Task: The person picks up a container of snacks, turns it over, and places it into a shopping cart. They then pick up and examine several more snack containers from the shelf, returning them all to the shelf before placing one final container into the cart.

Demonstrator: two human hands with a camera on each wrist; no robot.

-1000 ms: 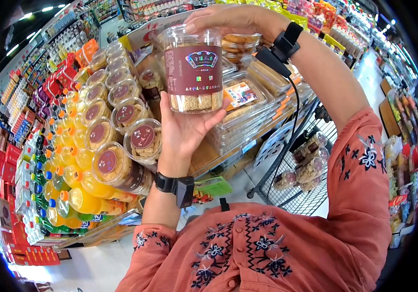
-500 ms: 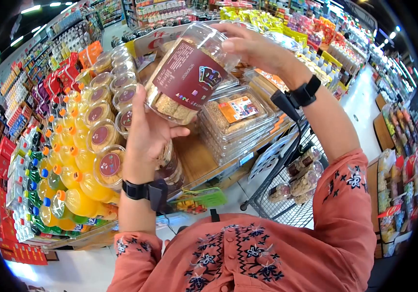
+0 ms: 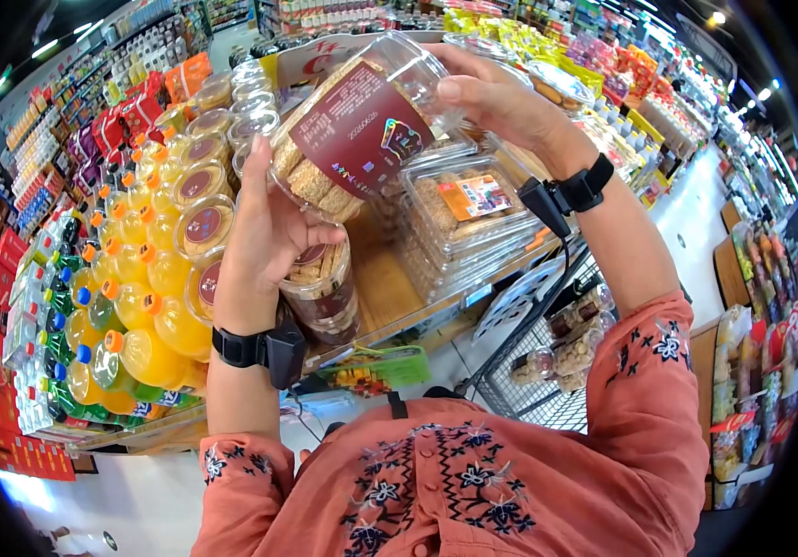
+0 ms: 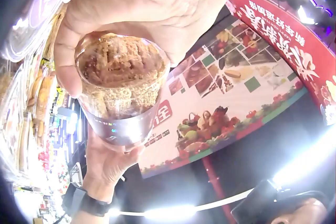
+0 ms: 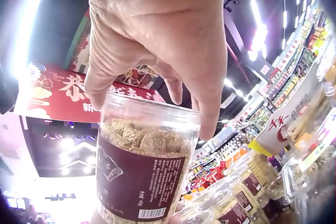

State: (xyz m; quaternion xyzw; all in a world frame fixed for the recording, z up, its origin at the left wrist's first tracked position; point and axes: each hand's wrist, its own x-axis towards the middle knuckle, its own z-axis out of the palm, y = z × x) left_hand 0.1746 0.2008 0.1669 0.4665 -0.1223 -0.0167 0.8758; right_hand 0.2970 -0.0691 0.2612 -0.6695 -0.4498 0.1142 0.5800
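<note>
A clear plastic jar of sesame biscuits [image 3: 362, 130] with a maroon label is held up in front of the chest, tilted with its lid end to the upper right. Around its lower end curls my left hand [image 3: 259, 223], the thumb along one side; the left wrist view shows the biscuits [image 4: 118, 66] through the jar's base. My right hand [image 3: 510, 102] grips the lid end, its fingers [image 5: 210, 108] spread over the rim in the right wrist view. The label's printed side, with a date stamp, faces the head camera.
Below the hands stands another biscuit jar [image 3: 324, 288] on the wooden display table [image 3: 385, 278]. Stacked clear boxes of biscuits [image 3: 464, 209] lie to the right, rows of jars [image 3: 204, 227] and orange drink bottles [image 3: 139, 306] to the left. A shopping cart [image 3: 547, 399] holding jars stands at the right.
The jar has gone from upright to tilted and has turned, bringing the label's side text and date into view. Both hands have shifted with it, the left one to the left and slightly down.
</note>
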